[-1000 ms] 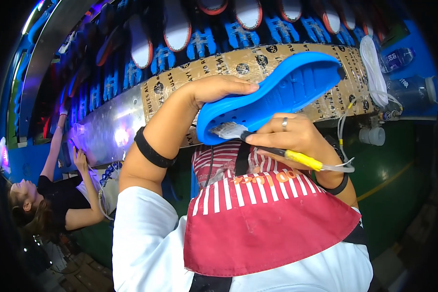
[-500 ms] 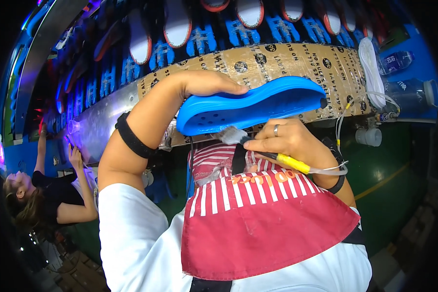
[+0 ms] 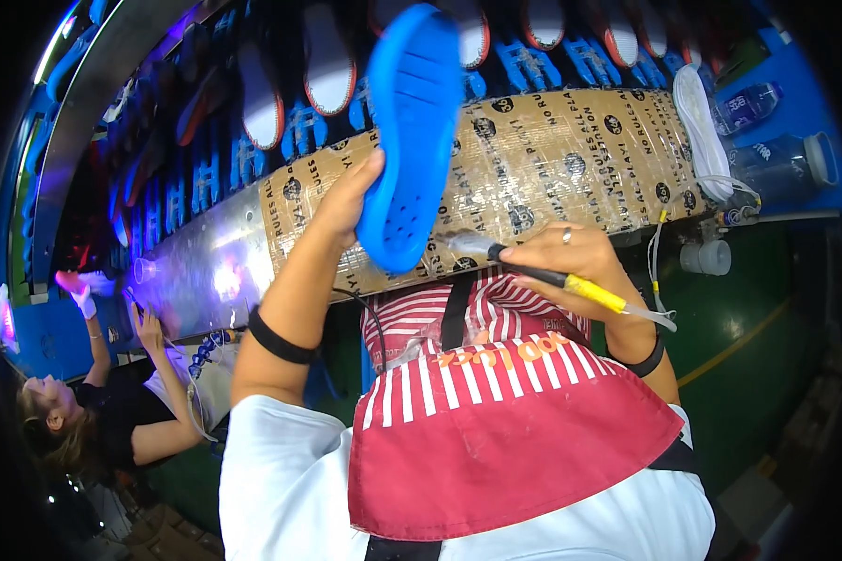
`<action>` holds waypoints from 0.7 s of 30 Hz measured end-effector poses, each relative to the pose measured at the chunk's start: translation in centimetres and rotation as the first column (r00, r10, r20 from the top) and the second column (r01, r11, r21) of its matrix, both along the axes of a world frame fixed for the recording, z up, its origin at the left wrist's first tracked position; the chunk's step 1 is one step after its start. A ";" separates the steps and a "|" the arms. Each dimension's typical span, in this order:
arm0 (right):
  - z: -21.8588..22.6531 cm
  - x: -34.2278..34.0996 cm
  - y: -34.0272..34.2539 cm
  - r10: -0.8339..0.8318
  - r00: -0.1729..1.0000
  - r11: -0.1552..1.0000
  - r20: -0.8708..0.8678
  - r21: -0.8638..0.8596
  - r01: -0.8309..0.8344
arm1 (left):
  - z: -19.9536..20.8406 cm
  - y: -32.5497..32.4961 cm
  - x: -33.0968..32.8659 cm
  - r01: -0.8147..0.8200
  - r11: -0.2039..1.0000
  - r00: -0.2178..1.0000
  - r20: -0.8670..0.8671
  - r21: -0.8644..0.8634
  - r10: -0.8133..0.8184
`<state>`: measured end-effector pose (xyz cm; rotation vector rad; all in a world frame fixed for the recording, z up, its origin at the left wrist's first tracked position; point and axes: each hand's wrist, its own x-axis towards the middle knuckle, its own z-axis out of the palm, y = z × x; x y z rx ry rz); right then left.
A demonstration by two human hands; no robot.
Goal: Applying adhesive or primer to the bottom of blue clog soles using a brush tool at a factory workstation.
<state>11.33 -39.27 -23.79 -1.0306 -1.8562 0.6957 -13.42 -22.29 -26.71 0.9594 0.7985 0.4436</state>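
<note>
A blue shoe sole (image 3: 416,131) stands tilted nearly upright over the bench, its toe end pointing away from me and small holes showing near its lower end. My left hand (image 3: 349,198) is closed on its left edge; some of the fingers are hidden behind it. In my right hand (image 3: 566,262) is a brush (image 3: 552,277) with a dark and yellow handle, gripped near the bristles. A thin clear tube runs from the handle's end. The pale wet-looking bristles point left, a little to the right of the sole's lower end and apart from it.
Printed cardboard (image 3: 524,164) under clear film covers the bench. At right lie a white sole (image 3: 700,131), a bottle (image 3: 747,107) and a larger jug (image 3: 781,161). Shoes (image 3: 329,70) on blue holders (image 3: 524,67) line the far side. A co-worker (image 3: 94,411) works at left.
The sole has turned from lying crosswise to nearly upright, its far end swinging up and left. My left hand now grips its left edge. The brush has come away from the sole, slightly right.
</note>
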 end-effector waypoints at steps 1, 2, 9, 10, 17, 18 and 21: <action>0.0 0.2 0.0 -0.057 0.998 0.998 -0.042 0.011 0.057 | -0.4 -0.8 0.5 -0.086 0.975 0.992 0.108 0.205 0.064; 0.0 0.3 0.0 -0.108 0.990 0.994 -0.086 0.021 0.110 | -0.5 -1.4 0.4 -0.082 0.974 0.992 0.109 0.209 0.061; -0.2 0.4 -0.6 -0.232 0.947 0.971 -0.221 -0.102 0.215 | -2.1 -5.7 -1.4 -0.138 0.887 0.704 0.586 -0.441 0.401; -0.2 0.3 -0.6 -0.244 0.939 0.967 -0.241 -0.130 0.217 | -2.6 -6.3 -1.5 -0.138 0.888 0.705 0.587 -0.438 0.399; -0.3 -0.5 -1.1 -0.476 0.772 0.868 -0.422 -0.368 0.334 | -4.1 -10.3 -0.6 0.191 0.696 0.747 0.563 -0.692 0.355; 0.1 -0.7 -1.1 -0.484 0.768 0.865 -0.420 -0.365 0.345 | -4.2 -10.3 -0.4 0.201 0.695 0.748 0.566 -0.690 0.346; 1.4 -1.5 -0.5 -0.460 0.807 0.882 -0.369 -0.295 0.368 | -4.3 -10.2 0.5 0.221 0.676 0.737 0.574 -0.703 0.356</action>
